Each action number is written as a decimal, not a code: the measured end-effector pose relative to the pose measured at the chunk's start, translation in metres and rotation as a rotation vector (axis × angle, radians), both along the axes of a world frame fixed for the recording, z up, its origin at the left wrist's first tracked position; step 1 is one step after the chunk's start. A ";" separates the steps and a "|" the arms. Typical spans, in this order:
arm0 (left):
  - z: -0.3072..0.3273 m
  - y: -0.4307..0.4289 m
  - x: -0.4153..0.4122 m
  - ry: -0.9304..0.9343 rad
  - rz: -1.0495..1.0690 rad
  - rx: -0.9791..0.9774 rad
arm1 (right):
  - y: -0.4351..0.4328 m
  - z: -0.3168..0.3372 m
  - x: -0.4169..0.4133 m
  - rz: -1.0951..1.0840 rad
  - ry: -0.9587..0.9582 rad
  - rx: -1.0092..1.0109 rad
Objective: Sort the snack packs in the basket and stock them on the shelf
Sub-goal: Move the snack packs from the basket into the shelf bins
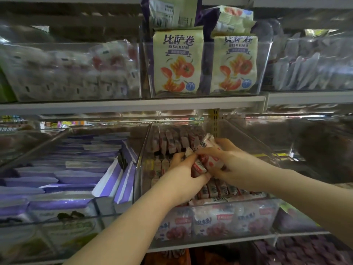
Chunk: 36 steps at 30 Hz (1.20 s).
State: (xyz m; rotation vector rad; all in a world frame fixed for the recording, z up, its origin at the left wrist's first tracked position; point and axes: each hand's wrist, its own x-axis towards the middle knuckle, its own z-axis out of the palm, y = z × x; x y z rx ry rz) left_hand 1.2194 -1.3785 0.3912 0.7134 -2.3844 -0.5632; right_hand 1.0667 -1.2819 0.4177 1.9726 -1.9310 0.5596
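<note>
Red-and-white snack packs (210, 162); purple-striped white packets (108, 181); cream tomato-printed bags (177, 64)

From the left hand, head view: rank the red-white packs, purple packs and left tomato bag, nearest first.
1. red-white packs, gripped by the left hand itself.
2. purple packs, neighbouring bin, to the left.
3. left tomato bag, shelf above.

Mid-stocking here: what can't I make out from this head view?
1. Basket: outside the head view's frame.
2. How many red-and-white packs are held: the left-hand grip and right-hand grip cover them.
3. Upper-left bin packs: blurred behind the bin's clear wall.
4. Dark shape at right: blurred, cut by the edge.
</note>
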 end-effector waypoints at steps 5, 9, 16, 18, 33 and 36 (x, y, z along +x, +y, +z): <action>0.000 0.000 0.001 -0.013 0.011 -0.014 | 0.002 0.012 0.000 -0.104 0.000 -0.089; -0.002 0.000 0.002 -0.017 0.025 0.002 | -0.002 0.036 -0.006 -0.301 0.260 -0.285; -0.002 0.004 0.003 -0.013 0.024 0.012 | -0.052 0.048 -0.015 -0.571 0.463 -0.130; -0.001 0.004 0.004 -0.006 0.018 0.019 | -0.063 0.045 -0.019 -0.565 0.474 -0.108; 0.000 0.006 0.005 -0.002 -0.003 0.015 | -0.082 0.025 -0.031 -0.454 0.093 -0.010; 0.000 0.006 0.005 0.001 -0.003 0.022 | -0.089 0.028 -0.033 -0.480 0.092 0.008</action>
